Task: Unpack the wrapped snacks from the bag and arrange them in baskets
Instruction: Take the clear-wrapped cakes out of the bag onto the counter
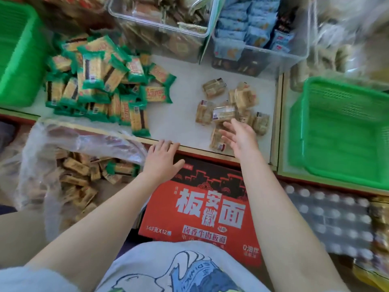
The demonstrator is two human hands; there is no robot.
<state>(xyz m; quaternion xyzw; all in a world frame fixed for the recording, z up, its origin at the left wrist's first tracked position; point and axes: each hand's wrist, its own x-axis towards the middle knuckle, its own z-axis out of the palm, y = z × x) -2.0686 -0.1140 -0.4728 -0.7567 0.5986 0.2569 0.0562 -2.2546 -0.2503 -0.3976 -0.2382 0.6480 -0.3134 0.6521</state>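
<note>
A clear plastic bag (42,157) lies open at lower left, with several brown-wrapped snacks (80,173) inside. On the white shelf (181,114), a heap of green-wrapped snacks (99,81) lies at left. A small scatter of clear-wrapped tan snacks (229,106) lies at right. My left hand (162,161) rests on the shelf's front edge, fingers straight, holding nothing. My right hand (237,138) hovers over the near tan snacks with fingers spread and nothing in it. An empty green basket (341,131) stands at right. Another green basket (19,53) stands at far left.
Two clear bins stand at the back, one with brown snacks (164,22), one with blue packets (252,32). A red noodle carton (202,207) sits below the shelf in front of me. Shrink-wrapped bottles (328,218) lie at lower right.
</note>
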